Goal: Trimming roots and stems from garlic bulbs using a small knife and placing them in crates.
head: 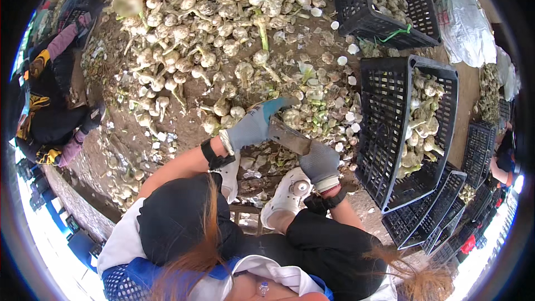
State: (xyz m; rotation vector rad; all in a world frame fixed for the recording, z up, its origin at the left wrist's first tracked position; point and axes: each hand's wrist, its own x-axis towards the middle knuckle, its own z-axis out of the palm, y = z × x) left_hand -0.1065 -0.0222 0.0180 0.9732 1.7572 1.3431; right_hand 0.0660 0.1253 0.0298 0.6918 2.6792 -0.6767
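Observation:
My left hand [255,123], in a grey and teal glove, is in front of me beside the blade; whether it grips anything is hidden. In my right hand [321,161], gloved in grey, is a wide metal blade [289,136], pointing up and to the left. The blade's tip lies at the fingers of the left glove. Garlic bulbs [221,107] rest just beyond the left hand. A large pile of garlic bulbs with stems [205,8] spreads over the ground ahead. Trimmed scraps [319,113] lie beyond the right hand.
A black plastic crate [384,133] partly filled with garlic stands at my right. Another garlic-filled crate [355,4] is farther off, by a white plastic sack [466,27]. Stacked crates [422,213] sit nearer. A co-worker [54,121] is at the left. White clogs [288,192] are below my hands.

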